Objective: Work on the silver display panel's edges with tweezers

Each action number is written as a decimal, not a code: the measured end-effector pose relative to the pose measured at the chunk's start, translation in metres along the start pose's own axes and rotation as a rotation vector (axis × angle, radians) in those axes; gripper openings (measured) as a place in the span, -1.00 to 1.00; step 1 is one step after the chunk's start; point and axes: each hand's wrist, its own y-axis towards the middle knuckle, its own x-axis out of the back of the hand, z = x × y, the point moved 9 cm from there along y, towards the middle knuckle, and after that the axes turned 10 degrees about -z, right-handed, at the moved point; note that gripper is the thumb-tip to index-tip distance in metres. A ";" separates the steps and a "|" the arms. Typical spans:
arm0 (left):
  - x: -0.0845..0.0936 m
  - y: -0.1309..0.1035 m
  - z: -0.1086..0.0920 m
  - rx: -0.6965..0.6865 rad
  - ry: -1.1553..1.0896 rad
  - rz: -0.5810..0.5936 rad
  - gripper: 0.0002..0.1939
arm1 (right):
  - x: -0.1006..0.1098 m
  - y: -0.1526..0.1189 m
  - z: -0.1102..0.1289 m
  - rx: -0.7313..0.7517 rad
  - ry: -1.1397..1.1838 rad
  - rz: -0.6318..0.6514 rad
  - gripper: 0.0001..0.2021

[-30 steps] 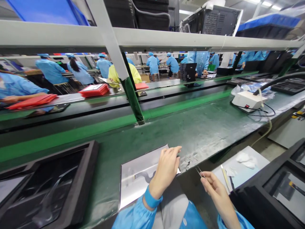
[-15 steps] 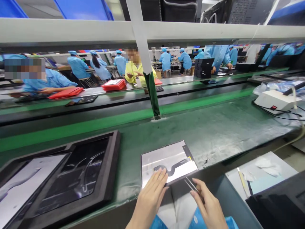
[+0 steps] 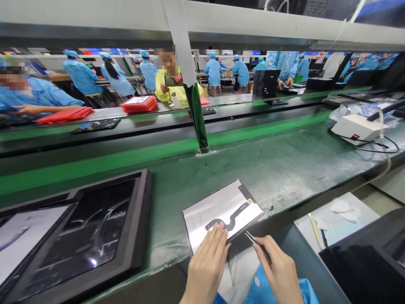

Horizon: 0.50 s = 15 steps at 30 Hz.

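Green bench (image 3: 284,160), silver-backed panel (image 3: 218,202) lying at its near edge.
Right hand (image 3: 275,261) pinches tweezers (image 3: 250,237), tips slightly parted on nothing, just off the panel's near side; left hand (image 3: 209,255) lies unclosed, fingers together over the dark ribbon cable (image 3: 240,210). Since half a second ago the panel has turned slightly, so its cable slants more steeply from those fingers. Beyond, workers in blue (image 3: 213,72).

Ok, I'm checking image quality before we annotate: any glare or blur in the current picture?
In the head view, a bright glint and curved reflections mark the dark glossy panel at left; also in the head view, duller sheen on the green bench, tweezers in the right hand fairly clear, distant workers softer, and mosaic blocks over two co-workers.
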 end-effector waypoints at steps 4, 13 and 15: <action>0.000 0.000 -0.001 0.007 0.013 -0.001 -0.62 | 0.003 0.007 0.007 0.014 0.003 -0.044 -0.73; 0.004 0.003 -0.002 0.000 0.034 -0.055 -0.74 | 0.002 0.006 0.012 0.078 -0.057 -0.090 -0.67; 0.005 0.003 -0.003 0.001 0.040 -0.068 -0.76 | 0.002 0.006 0.012 0.082 -0.059 -0.105 -0.66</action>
